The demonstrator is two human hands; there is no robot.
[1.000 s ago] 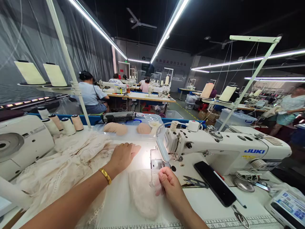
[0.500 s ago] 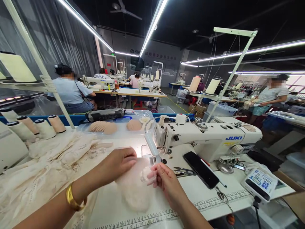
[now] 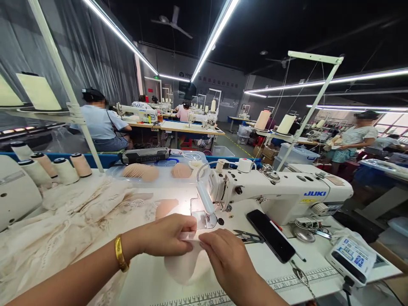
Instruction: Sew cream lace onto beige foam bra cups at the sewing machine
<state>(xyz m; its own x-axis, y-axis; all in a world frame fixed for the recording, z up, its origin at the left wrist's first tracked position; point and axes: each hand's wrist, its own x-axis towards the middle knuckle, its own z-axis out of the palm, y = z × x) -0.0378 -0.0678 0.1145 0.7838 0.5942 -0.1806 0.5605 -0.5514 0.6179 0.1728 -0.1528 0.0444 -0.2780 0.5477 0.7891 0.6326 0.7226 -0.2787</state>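
Note:
My left hand (image 3: 170,234) and my right hand (image 3: 227,254) meet in front of the sewing machine (image 3: 274,185), each closed with thumb and fingers pinching the upper edge of a pale, sheer fabric piece (image 3: 183,270). The piece hangs below the fingers over the white table; its gripped edge is partly hidden by them. Just beyond my left hand lies a peach-coloured curved pad (image 3: 165,207), beside the lit needle plate (image 3: 200,219). The machine's small lamp (image 3: 205,197) shines there.
Cream lace fabric (image 3: 73,229) is heaped at the left. Thread snips (image 3: 248,236) and a black phone (image 3: 270,236) lie right of my hands. Behind, a clear tray holds stacked peach pads (image 3: 140,171). A printed ruler (image 3: 194,301) runs along the front edge.
My hands have come together on the fabric's edge, my right hand now palm down. The peach pad beyond my left hand has come into sight. The view has shifted slightly.

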